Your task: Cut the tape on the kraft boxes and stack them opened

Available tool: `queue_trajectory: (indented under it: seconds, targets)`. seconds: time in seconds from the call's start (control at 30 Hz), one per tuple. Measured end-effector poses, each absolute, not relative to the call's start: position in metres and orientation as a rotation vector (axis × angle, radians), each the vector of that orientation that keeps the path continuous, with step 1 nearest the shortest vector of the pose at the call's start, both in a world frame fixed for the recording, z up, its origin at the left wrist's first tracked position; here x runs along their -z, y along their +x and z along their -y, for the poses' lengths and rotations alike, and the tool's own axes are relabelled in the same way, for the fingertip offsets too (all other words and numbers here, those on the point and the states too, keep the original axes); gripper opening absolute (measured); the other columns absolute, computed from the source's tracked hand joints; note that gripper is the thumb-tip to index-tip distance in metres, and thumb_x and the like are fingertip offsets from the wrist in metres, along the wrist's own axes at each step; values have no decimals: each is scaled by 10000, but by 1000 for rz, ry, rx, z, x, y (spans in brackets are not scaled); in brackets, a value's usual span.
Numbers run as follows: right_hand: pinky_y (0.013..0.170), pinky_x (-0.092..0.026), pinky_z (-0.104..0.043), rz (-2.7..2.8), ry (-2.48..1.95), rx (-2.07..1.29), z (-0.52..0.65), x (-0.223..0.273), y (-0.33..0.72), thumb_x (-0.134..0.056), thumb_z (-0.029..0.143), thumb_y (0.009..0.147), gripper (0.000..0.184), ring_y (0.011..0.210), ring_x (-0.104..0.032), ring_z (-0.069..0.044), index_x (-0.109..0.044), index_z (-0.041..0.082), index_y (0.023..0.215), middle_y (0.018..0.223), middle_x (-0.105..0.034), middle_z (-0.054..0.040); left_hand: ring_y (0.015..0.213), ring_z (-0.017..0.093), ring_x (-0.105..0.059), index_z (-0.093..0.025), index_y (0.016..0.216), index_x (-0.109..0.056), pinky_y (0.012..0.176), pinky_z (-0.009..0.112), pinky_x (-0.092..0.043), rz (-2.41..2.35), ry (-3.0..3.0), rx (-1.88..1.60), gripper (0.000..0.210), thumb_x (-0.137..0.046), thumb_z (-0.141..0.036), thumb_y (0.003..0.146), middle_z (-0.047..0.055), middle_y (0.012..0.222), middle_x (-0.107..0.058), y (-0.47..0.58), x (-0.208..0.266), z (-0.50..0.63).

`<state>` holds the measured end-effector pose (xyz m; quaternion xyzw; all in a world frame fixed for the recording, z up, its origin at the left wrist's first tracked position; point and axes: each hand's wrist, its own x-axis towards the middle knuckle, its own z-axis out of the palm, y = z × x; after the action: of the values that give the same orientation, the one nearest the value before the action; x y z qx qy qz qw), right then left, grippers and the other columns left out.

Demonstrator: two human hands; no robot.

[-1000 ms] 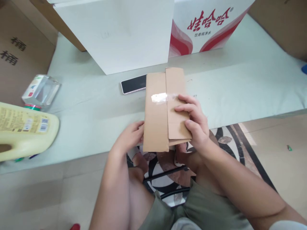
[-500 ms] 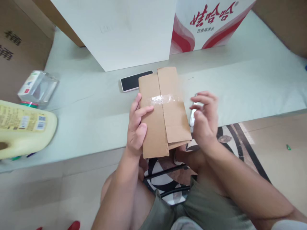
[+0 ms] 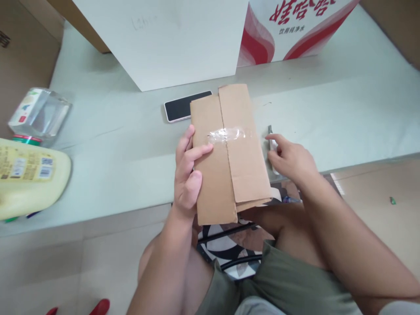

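Gripping the flattened cardboard box (image 3: 229,153) at its left edge, the left hand (image 3: 187,173) holds it with its long axis running near to far; the right hand (image 3: 290,159), fingers loosely curled, touches a small knife (image 3: 271,144) just right of it.

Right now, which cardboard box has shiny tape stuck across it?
The small flat brown box held by the left hand. The big white box and the red-and-white box behind it show no tape.
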<state>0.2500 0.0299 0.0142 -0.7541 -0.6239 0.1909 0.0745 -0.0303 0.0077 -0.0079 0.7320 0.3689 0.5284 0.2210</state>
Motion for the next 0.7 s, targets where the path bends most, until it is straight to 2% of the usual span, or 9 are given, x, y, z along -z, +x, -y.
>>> queue_trajectory:
  seconds: [0.07, 0.13, 0.2, 0.3, 0.37, 0.43, 0.57, 0.7]
  targets:
    - [615, -416, -339, 1699, -2084, -711, -32, -12, 248, -472, 272, 830, 444, 619, -577, -203, -698, 255, 1211, 703, -676, -19, 1572, 367, -353, -341, 1337, -605, 1247, 584, -423, -1072, 2024, -1470, 467, -318, -583, 1059, -23, 1690, -377, -26, 7, -7]
    - [625, -476, -351, 1519, -1792, -850, -33, -10, 245, -420, 275, 845, 396, 635, -605, -198, -695, 243, 1129, 734, -680, -24, 1567, 379, -357, -320, 1317, -613, 1236, 575, -434, -1109, 2033, -1483, 501, -281, -597, 1062, -15, 1679, -387, -20, 6, -5]
    - [633, -516, -357, 1370, -1512, -892, -31, -8, 241, -403, 276, 848, 375, 685, -645, -199, -654, 254, 1126, 797, -693, -27, 1557, 378, -375, -310, 1327, -602, 1228, 589, -435, -1110, 2057, -1504, 478, -299, -573, 1066, 12, 1675, -388, -12, 5, -3]
    - [662, -546, -340, 1221, -1341, -818, -23, -9, 233, -542, 274, 824, 308, 689, -654, -165, -588, 278, 1128, 796, -677, 17, 1548, 363, -390, -303, 1359, -578, 1227, 611, -415, -1096, 2082, -1555, 423, -346, -507, 1069, 56, 1664, -394, -1, 3, 2]
    - [654, -542, -320, 1149, -1347, -776, -18, -13, 229, -651, 259, 794, 285, 651, -629, -141, -559, 277, 1063, 753, -652, 49, 1546, 357, -391, -296, 1366, -575, 1234, 608, -396, -1116, 2074, -1586, 422, -341, -489, 1073, 68, 1658, -395, 6, 3, 4]
    - [622, -515, -302, 1099, -1317, -715, -13, -17, 226, -671, 248, 794, 253, 620, -593, -131, -528, 276, 1001, 713, -619, 63, 1537, 350, -402, -292, 1365, -574, 1236, 595, -392, -1138, 2069, -1604, 423, -335, -486, 1075, 73, 1657, -389, 11, 4, 6]
    - [584, -431, -297, 1054, -1185, -548, -10, -21, 224, -564, 245, 867, 180, 566, -487, -131, -461, 297, 1005, 665, -505, 84, 1541, 327, -398, -284, 1361, -577, 1245, 554, -386, -1134, 2078, -1637, 423, -327, -477, 1081, 83, 1635, -411, 15, 5, 6]
    - [582, -404, -297, 1084, -1179, -606, -14, -18, 222, -510, 288, 908, 137, 575, -491, -135, -452, 297, 1032, 680, -498, 80, 1541, 319, -397, -276, 1368, -579, 1252, 544, -370, -1149, 2074, -1627, 438, -309, -474, 1086, 95, 1640, -405, 17, 5, 5]
